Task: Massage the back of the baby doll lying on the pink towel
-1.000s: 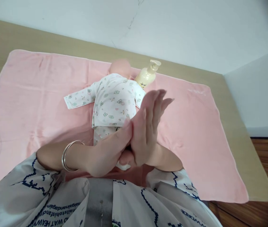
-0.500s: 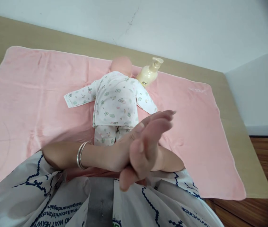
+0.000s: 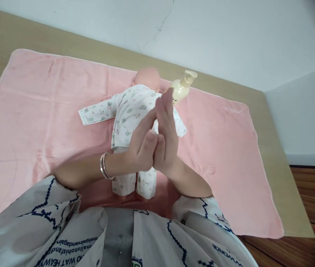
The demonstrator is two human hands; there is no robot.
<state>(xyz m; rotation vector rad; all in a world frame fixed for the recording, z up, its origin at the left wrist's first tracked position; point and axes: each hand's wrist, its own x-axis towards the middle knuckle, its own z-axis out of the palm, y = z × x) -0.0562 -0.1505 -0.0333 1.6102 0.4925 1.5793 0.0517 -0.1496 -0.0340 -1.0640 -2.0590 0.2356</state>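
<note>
A baby doll (image 3: 131,111) in white printed pyjamas lies face down on a pink towel (image 3: 35,107). My left hand (image 3: 141,144), with bangles on its wrist, and my right hand (image 3: 166,129) are pressed palm to palm above the doll's back and legs. The fingers of both are stretched out and hold nothing. A cream pump bottle (image 3: 183,86) lies on the towel just right of the doll's head, partly behind my right fingertips.
The towel covers a light wooden table (image 3: 277,141) that meets a white wall at the back. The table's right edge drops to a dark wooden floor (image 3: 313,200). My patterned white sleeves fill the bottom of the view.
My joined hands have slid against each other and risen from over the doll's legs to over its back. The fingers now point up and away instead of to the right.
</note>
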